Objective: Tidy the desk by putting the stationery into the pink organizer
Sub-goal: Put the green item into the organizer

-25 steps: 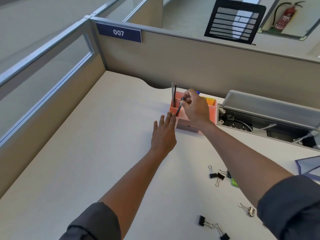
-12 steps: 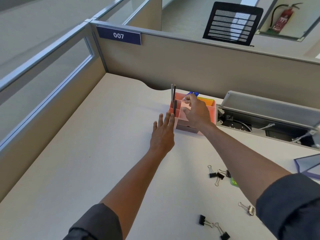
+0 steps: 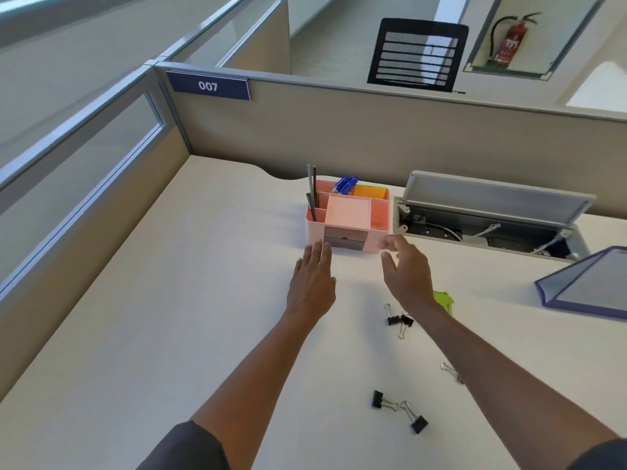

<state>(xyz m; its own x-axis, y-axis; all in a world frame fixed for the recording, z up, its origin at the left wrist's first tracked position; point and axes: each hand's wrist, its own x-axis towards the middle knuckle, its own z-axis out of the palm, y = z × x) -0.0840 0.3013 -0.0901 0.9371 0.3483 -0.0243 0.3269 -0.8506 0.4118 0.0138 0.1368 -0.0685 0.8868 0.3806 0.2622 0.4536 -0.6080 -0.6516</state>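
Your right hand (image 3: 405,269) was spread and held nothing, just in front of the pink box (image 3: 346,215) at the back of the worktop (image 3: 169,334). Your left hand (image 3: 312,283) lay flat and open beside it. The clips (image 3: 397,318) sat near your right arm, so the best move was to pinch one by its black part.

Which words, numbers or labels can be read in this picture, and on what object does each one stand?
"007": white digits on the dark blue nameplate, fixed to the top of the cubicle partition.
Fire extinguisher: it carries a white label, but the print is too small and blurred to read.
Pink organizer, binder clips and folder: no text can be seen on them.
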